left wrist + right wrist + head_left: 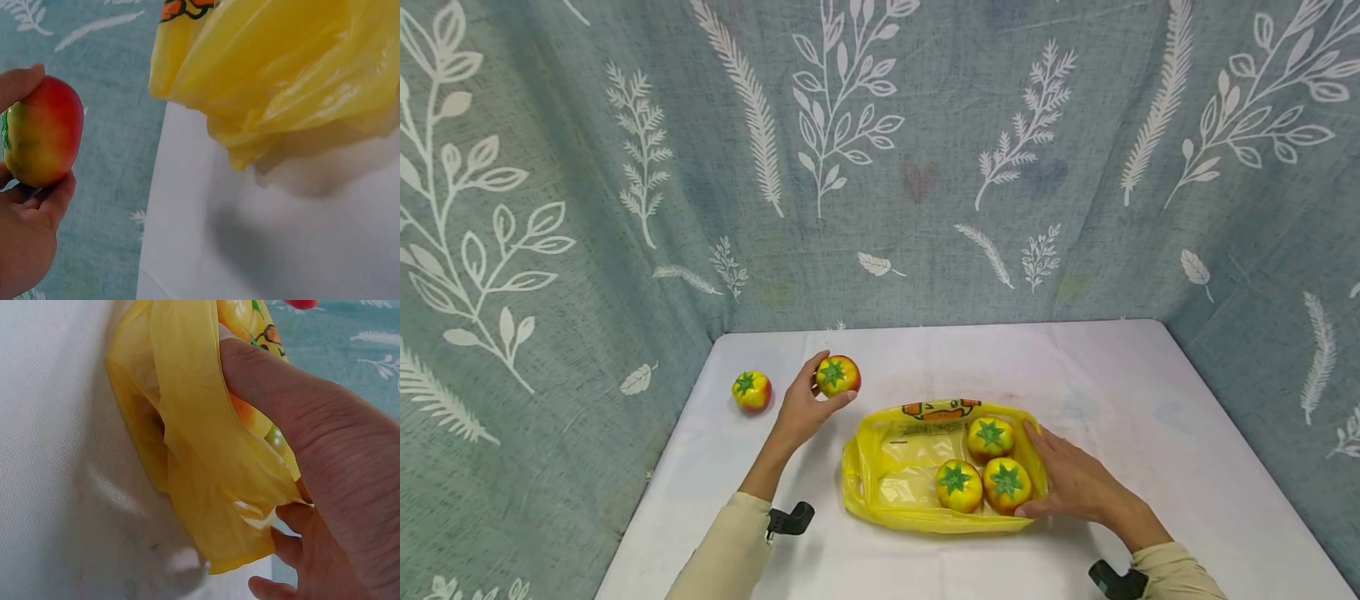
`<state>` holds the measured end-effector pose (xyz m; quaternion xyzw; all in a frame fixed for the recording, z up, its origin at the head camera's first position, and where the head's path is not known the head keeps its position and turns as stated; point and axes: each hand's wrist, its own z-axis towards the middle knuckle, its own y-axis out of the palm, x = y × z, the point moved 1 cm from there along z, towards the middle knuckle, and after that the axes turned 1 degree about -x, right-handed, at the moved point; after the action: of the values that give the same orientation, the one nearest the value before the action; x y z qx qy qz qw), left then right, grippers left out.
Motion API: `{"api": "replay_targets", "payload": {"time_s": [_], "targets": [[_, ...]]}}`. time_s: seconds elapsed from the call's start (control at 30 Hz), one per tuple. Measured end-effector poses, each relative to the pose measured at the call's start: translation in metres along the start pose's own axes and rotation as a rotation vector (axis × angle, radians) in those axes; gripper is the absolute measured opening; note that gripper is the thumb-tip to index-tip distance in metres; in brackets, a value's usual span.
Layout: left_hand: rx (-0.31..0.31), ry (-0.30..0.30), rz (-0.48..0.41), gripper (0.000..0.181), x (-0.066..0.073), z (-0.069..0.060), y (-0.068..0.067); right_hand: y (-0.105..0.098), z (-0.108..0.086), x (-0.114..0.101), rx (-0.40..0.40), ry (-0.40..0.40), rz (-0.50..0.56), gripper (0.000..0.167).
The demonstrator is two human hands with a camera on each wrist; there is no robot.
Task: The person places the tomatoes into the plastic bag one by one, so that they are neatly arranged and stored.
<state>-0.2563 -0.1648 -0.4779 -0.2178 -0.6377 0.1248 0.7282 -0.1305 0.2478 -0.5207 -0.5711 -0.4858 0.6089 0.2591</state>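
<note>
My left hand (805, 408) holds a red-and-yellow, persimmon-like fruit (838, 376) with a green star-shaped top, raised to the left of a yellow plastic bag (880, 525). In the left wrist view, the thumb and fingers clasp this fruit (53, 131) from opposite sides. The bag lies on its side with its mouth spread. Inside its right part sit three similar fruits (989, 438). My right hand (1078, 479) grips the bag's right end. The right wrist view shows its thumb over the bag's edge (187, 425) and its fingers around the outside, partly hidden.
Another red-and-yellow fruit (752, 392) rests near the left edge of the white-covered table (1120, 375). A grey-green curtain with white leaf patterns (925, 208) surrounds the table at the back and sides.
</note>
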Motion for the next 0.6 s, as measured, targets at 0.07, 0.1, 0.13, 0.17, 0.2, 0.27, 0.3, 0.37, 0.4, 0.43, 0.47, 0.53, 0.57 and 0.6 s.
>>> {"api": "replay_targets", "payload": {"time_s": [0.07, 0.1, 0.13, 0.17, 0.2, 0.27, 0.3, 0.37, 0.4, 0.43, 0.47, 0.53, 0.57, 0.6], "targets": [[-0.019, 0.026, 0.002, 0.089, 0.004, 0.000, 0.002, 0.000, 0.000, 0.000, 0.001, 0.001, -0.002, 0.131], [-0.028, 0.039, 0.002, 0.089, 0.005, 0.000, 0.003, -0.001, 0.000, 0.000, 0.001, 0.004, 0.001, 0.132], [-0.037, 0.049, 0.000, 0.089, 0.007, 0.000, 0.004, -0.001, 0.000, 0.000, 0.003, 0.001, -0.001, 0.132], [-0.044, 0.056, 0.003, 0.088, 0.008, 0.000, 0.005, -0.001, 0.000, 0.000, 0.004, -0.002, -0.002, 0.132], [-0.052, 0.063, 0.007, 0.088, 0.010, -0.001, 0.006, -0.001, 0.000, 0.000, 0.006, -0.006, -0.004, 0.132], [-0.067, 0.070, 0.018, 0.087, 0.012, -0.001, 0.009, -0.001, 0.000, 0.001, 0.007, -0.012, -0.006, 0.132], [-0.077, 0.073, 0.020, 0.086, 0.014, -0.002, 0.010, -0.001, 0.000, 0.001, 0.007, -0.013, -0.006, 0.132], [-0.101, 0.077, 0.030, 0.085, 0.016, -0.003, 0.013, -0.001, 0.001, 0.001, 0.005, -0.011, -0.007, 0.132], [-0.116, 0.079, 0.033, 0.084, 0.017, -0.004, 0.015, -0.001, 0.001, 0.001, 0.003, -0.010, -0.006, 0.132], [-0.130, 0.082, 0.035, 0.084, 0.018, -0.004, 0.017, -0.001, 0.001, 0.001, 0.002, -0.007, -0.004, 0.132], [-0.146, 0.088, 0.036, 0.083, 0.018, -0.004, 0.019, -0.001, 0.001, 0.001, 0.000, -0.004, 0.000, 0.133], [-0.176, 0.106, 0.040, 0.082, 0.020, -0.004, 0.022, -0.001, 0.001, 0.000, -0.002, 0.004, 0.003, 0.133], [-0.190, 0.115, 0.042, 0.082, 0.021, -0.004, 0.024, -0.001, 0.001, 0.000, -0.002, 0.005, 0.004, 0.133], [-0.202, 0.122, 0.044, 0.081, 0.022, -0.004, 0.025, -0.001, 0.001, 0.000, 0.000, 0.005, 0.004, 0.133]]}}
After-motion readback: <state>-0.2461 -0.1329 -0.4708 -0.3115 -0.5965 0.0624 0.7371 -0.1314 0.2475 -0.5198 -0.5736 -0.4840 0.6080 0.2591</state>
